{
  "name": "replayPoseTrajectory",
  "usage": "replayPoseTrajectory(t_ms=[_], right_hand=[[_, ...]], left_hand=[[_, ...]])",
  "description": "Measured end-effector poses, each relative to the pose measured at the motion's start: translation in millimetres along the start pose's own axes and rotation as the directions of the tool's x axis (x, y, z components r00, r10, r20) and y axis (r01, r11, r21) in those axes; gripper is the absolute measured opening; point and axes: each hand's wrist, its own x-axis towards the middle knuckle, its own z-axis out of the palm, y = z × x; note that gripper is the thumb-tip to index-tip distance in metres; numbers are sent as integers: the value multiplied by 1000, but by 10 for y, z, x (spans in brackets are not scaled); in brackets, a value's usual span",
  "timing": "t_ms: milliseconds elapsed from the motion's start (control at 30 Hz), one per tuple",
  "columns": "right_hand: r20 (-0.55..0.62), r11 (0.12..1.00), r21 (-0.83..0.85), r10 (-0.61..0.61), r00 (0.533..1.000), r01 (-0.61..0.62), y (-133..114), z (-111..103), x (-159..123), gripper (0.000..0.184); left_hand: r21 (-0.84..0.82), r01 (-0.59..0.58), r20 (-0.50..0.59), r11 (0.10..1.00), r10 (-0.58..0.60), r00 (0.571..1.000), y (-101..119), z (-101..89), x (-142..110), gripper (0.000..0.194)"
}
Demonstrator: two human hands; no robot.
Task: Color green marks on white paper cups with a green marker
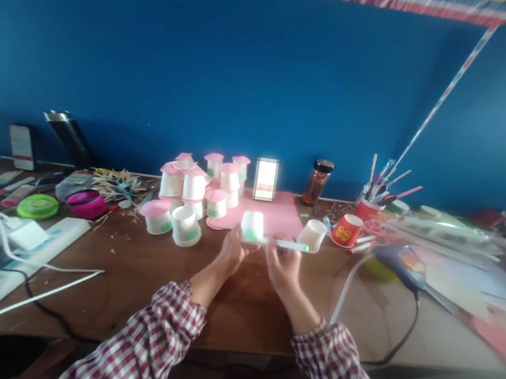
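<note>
The white cup (253, 222) is in your left hand (231, 252), rim down, over the near edge of the pink sheet (281, 209), with a pale green patch low on its wall. Your left fingers pinch it low at the side; how far they wrap round is hidden. Your right hand (284, 265) grips the green marker (290, 245), held almost level, its inner end towards that patch. From here you cannot tell whether the tip touches the wall.

The step in hand looks like laying green on the cup. To do it well, press lightly, since thin paper walls would likely dent under a hard stroke. Turn the cup with your left fingers rather than reaching round with the marker, and hold those fingertips off the fresh colour, which may smear. Short strokes running the same way should give a more even patch. Steadying both wrists would help too.

For a pattern, look left of the pink sheet: the roofless cup (186, 227) there has a similar green patch, and the pink-topped cups (194, 183) stand grouped behind it. At the sheet's right edge is a plain cup (313, 236), and farther right of the sheet a red cup (347, 230); mind your right elbow on that side.
</note>
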Motion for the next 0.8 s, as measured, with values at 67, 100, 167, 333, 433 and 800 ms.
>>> replayPoseTrajectory(t_ms=[67,100,167,333,433,800], right_hand=[[-3,1000,-3,0,1000,0,-3,1,1,16],[-2,1000,-7,3,1000,-3,-5,1,1,16],[9,1000,-8,13,1000,-13,-9,3,0,16],[56,999,34,18,998,-20,-19,6,-11,16],[54,999,32,22,998,-24,-24,4,-12,17],[69,999,39,-5,998,2,14,16,-12,14]], left_hand=[[-3,-12,21,1000,12,1000,2,-1,-2,41],[-3,-12,26,1000,12,1000,2,-3,-1,41],[-2,2,17,1000,-2,1000,0,-6,6,42],[29,-21,23,999,20,1000,-12,-12,8,44],[63,-50,62,997,46,997,-11,-12,-8,47],[168,-119,75,979,107,991,-23,-45,1,44]])
